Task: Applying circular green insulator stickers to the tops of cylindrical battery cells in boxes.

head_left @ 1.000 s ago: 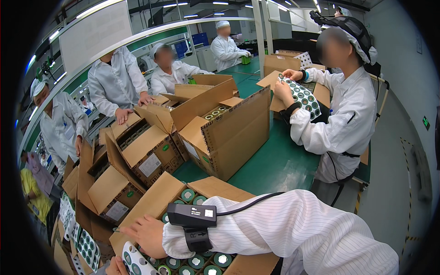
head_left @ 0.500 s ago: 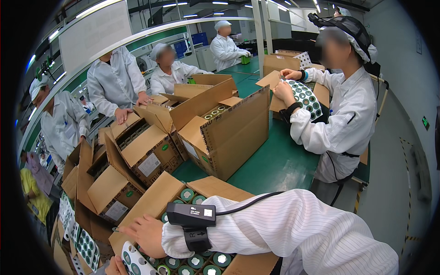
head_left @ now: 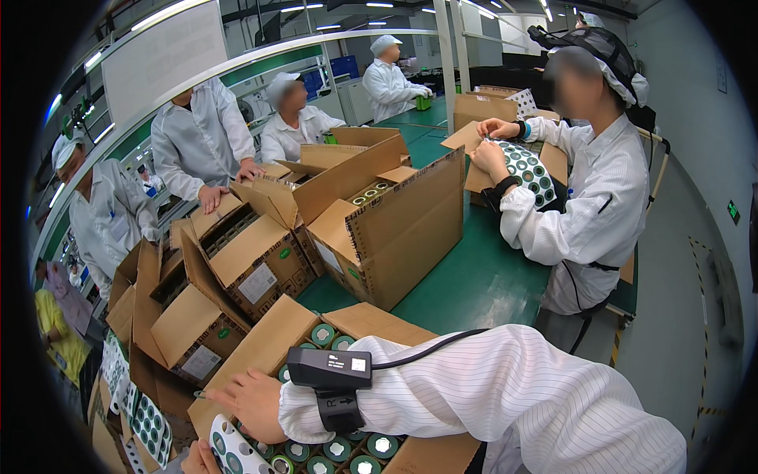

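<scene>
In front of me an open cardboard box (head_left: pixel 446 457) holds rows of green cylindrical battery cells (head_left: pixel 337 449), several with white marks on top. My right hand (head_left: pixel 257 404) reaches across its left part, fingers pointing left above the flap. A small thin thing shows at the fingertips, too small to name. At the lower edge my left hand (head_left: pixel 201 460), partly cut off, grips a white sheet of round green stickers (head_left: pixel 230 449). That sheet overlaps the left cells. A black device is strapped to my right wrist.
More open cardboard boxes (head_left: pixel 410 229) stand ahead on the green table (head_left: pixel 505 276). Other sticker sheets (head_left: pixel 150 426) hang at the lower left. At the right a co-worker (head_left: pixel 584 189) handles a similar sheet over a box; other people stand across the table.
My hands and the sheet stay almost still. Across the table, a seated co-worker's head has turned to the right.
</scene>
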The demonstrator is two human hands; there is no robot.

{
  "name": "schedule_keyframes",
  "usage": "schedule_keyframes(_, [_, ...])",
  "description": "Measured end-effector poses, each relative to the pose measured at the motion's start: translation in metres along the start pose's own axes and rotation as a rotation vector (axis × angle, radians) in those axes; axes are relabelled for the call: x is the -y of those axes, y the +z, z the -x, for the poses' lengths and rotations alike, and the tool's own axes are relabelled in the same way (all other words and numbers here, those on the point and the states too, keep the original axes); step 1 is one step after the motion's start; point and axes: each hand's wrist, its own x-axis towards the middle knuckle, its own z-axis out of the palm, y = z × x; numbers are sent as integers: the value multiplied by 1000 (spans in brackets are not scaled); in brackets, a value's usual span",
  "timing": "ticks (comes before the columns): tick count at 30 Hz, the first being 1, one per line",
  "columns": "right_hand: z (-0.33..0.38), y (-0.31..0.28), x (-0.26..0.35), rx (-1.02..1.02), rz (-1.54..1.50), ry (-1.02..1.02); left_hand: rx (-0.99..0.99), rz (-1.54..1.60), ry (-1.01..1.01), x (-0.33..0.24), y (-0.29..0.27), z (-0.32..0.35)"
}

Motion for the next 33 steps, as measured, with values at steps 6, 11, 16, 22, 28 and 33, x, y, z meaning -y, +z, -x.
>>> schedule_keyframes(6, [0, -1, -1, 13, -4, -3, 55, 4, -33, -6, -5, -1])
schedule_keyframes(11, [-1, -1, -1, 22, -40, -3, 74, 21, -68, -2, -5, 0])
schedule_keyframes(16, [-1, 0, 0, 14, -31, -5, 80, 14, -54, -7, -7, -1])
schedule_keyframes(22, [1, -1, 0, -18, -39, -6, -15, 9, 6, 1, 0, 0])
schedule_keyframes(28, [4, -3, 0, 8, -5, -4, 88, 9, -91, -9, -5, 0])
schedule_keyframes(33, [2, -1, -2, -12, -18, 6, 82, 18, -59, -8, -3, -2])
